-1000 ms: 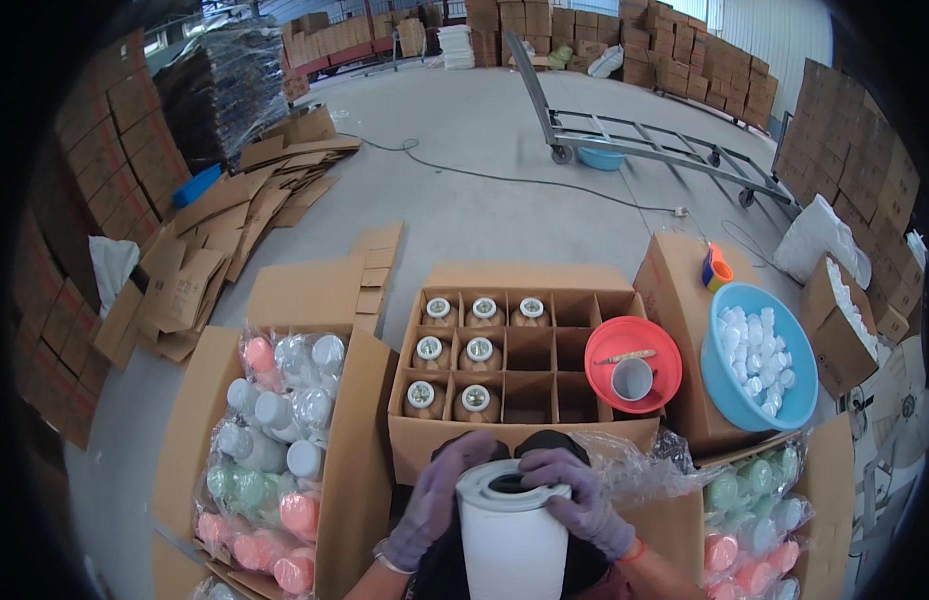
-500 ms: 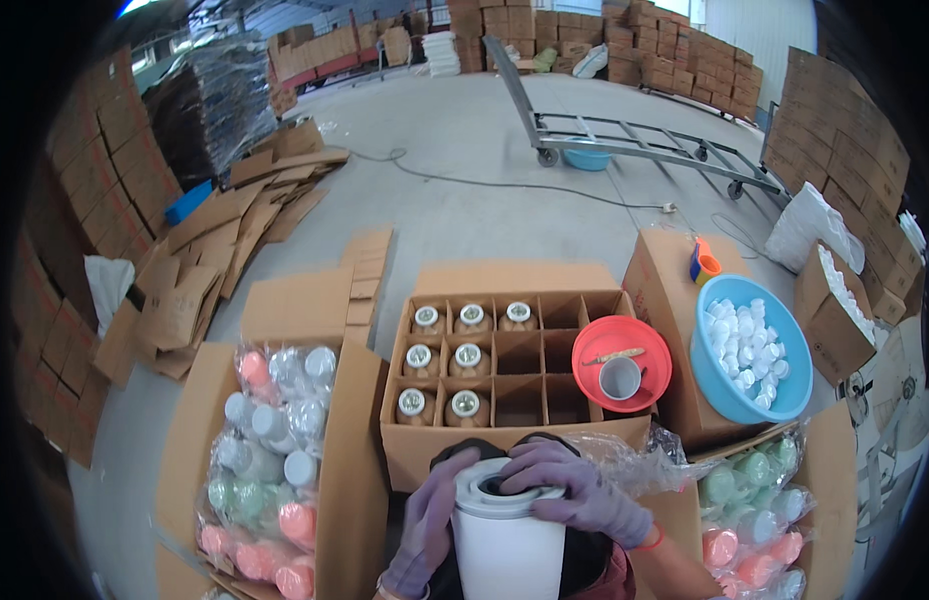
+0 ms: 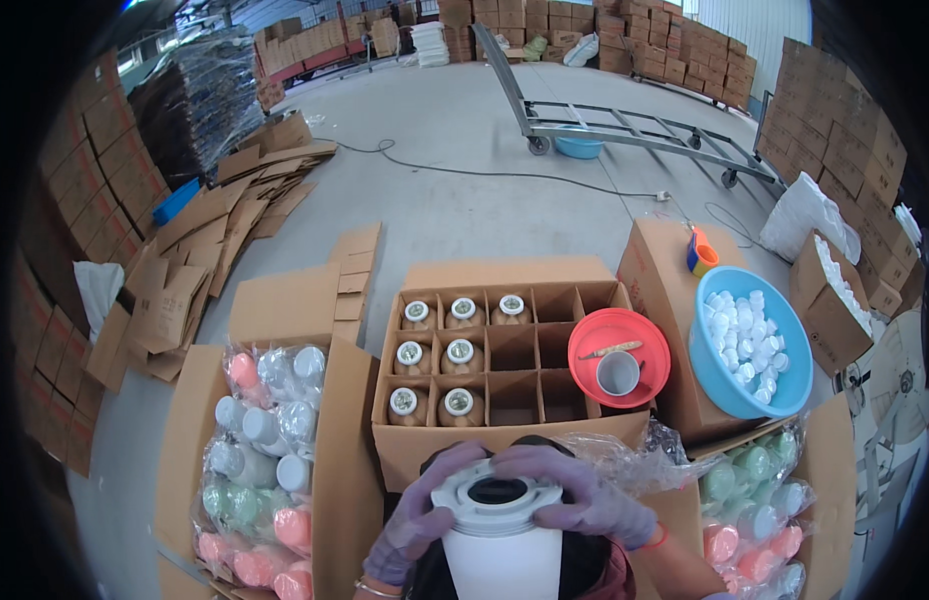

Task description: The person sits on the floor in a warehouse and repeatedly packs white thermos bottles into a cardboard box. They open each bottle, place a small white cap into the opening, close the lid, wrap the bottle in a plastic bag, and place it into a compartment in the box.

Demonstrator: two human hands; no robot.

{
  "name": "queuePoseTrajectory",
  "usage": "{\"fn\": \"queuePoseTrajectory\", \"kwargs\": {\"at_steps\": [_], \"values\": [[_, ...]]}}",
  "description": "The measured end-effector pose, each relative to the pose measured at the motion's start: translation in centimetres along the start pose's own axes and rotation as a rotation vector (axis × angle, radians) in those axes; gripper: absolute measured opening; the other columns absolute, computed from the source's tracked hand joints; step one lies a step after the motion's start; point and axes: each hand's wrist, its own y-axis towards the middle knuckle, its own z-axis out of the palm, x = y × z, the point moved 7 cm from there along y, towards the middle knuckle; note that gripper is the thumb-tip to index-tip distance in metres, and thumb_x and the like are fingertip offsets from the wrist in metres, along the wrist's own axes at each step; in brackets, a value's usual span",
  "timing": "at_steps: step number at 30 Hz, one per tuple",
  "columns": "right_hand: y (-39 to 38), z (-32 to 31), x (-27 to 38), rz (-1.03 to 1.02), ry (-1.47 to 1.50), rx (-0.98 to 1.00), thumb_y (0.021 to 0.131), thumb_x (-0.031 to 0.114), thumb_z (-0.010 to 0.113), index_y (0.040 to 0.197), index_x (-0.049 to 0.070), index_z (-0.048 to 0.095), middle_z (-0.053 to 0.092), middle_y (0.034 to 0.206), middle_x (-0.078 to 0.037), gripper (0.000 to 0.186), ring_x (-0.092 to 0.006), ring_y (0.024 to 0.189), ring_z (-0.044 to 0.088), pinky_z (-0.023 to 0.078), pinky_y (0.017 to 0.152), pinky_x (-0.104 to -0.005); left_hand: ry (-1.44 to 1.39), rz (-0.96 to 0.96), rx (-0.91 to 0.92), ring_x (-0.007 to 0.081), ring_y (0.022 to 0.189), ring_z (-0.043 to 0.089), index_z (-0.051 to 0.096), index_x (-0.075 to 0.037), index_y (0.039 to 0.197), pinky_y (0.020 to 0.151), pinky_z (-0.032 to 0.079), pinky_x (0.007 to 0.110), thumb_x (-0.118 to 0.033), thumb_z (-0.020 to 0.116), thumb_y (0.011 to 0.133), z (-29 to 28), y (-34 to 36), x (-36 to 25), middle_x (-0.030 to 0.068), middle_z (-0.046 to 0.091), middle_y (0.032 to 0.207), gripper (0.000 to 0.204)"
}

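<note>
Two hands in thin purple gloves close over the top of a white bottle with a wide grey neck ring, held upright at the bottom of the head view: the left hand wraps its side, while the fingers of the right hand curl across the ring's far edge, both shut on it. The bottle's open mouth sits directly under the fingertips, its body running down out of frame. It looks like a light, stiff, smooth-walled container, likely slick under gloves and best gripped by the ridged ring or around the shoulder. Just beyond the fingers stands a divided cardboard carton with seven capped jars in its left cells. To their right sit a red bowl and a blue basin of white caps; to their left, a box of bagged pastel bottles.
</note>
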Motion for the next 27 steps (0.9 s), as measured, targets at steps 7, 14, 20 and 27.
{"fn": "queuePoseTrajectory", "kwargs": {"at_steps": [7, 14, 20, 27], "values": [[8.3, -2.6, -1.3, -0.024, -0.370, -0.424, 0.094, 0.028, 0.061, 0.128, -0.002, 0.055, 0.061, 0.117, -0.022, 0.046, -0.0375, 0.106, 0.061, 0.048, 0.095, -0.0397, 0.068, -0.037, -0.563, 0.0050, 0.078, 0.055, 0.071, 0.001, 0.112, 0.070, 0.044, 0.021, -0.020, 0.070, 0.092, -4.4, 5.3, 0.1, -0.0019, 0.066, 0.088, 0.029], [15.5, 1.9, -8.5, 0.067, -0.898, 0.208, 0.086, 0.043, 0.068, 0.117, 0.011, 0.062, 0.061, 0.116, -0.013, 0.045, -0.0340, 0.113, 0.059, 0.049, 0.089, -0.0485, 0.117, 0.308, -1.019, 0.0092, 0.087, 0.061, 0.069, 0.003, 0.109, 0.077, 0.051, 0.026, -0.017, 0.069, 0.093, -11.5, 4.2, -0.8, 0.0045, 0.069, 0.098, 0.025], [19.3, 3.4, -23.7, -0.146, -1.148, 0.236, 0.083, 0.039, 0.070, 0.133, 0.023, 0.055, 0.059, 0.116, -0.012, 0.055, -0.0344, 0.107, 0.061, 0.051, 0.090, -0.0459, -0.006, 0.379, -1.017, 0.0149, 0.096, 0.065, 0.062, 0.005, 0.120, 0.082, 0.054, 0.028, -0.020, 0.062, 0.096, -14.7, 2.2, -0.4, 0.0082, 0.067, 0.109, 0.034], [19.3, 2.7, -20.0, -0.007, -1.145, 0.203, 0.075, 0.036, 0.078, 0.133, 0.017, 0.054, 0.055, 0.118, -0.017, 0.066, -0.0365, 0.109, 0.057, 0.048, 0.095, -0.0483, 0.733, 0.186, -0.574, 0.0221, 0.111, 0.062, 0.043, 0.000, 0.138, 0.089, 0.055, 0.033, -0.003, 0.069, 0.090, -16.7, 2.7, 3.7, 0.0133, 0.058, 0.128, 0.054]]}}
